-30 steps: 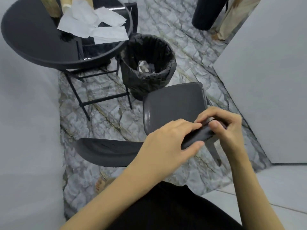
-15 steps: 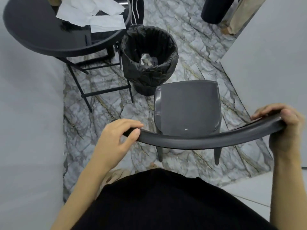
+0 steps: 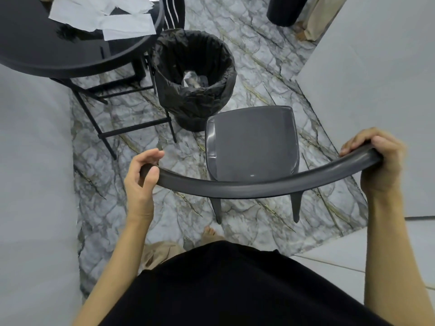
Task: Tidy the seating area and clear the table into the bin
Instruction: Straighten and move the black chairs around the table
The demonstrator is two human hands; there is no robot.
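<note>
I stand behind the grey chair (image 3: 251,142) and look down over its curved back rail (image 3: 259,188). The rail runs left to right in front of me, bowed so that its two ends sweep away from me toward the seat. The seat faces away from me, its front edge toward the bin (image 3: 193,76), and the two rear legs stand on the marble floor (image 3: 259,67) just under the rail.

My right hand (image 3: 379,161) is clenched around the right end of the rail, fingers over the top and thumb tucked beside them. My left hand (image 3: 143,175) sits at the left end, more loosely: my thumb lies on the rail's tip and my fingers curl above it, not fully wrapped, so the grasp is light.

The bin stands on the floor just beyond the chair seat, close to its front left corner. It is lined with a black bag, and crumpled paper (image 3: 194,80) lies at the bottom.

The round black table (image 3: 47,57) is at upper left, its edge reaching over the bin's near rim as I see it. White paper sheets (image 3: 106,17) lie spread on the tabletop near its far right side, and a small dark scrap (image 3: 67,34) rests beside them. The table's thin black legs cross underneath, to the left of the bin.

Another chair back with pale slats (image 3: 173,10) shows behind the table. At upper right a second dark bin (image 3: 286,10) stands next to another person's trouser leg (image 3: 317,17).
</note>
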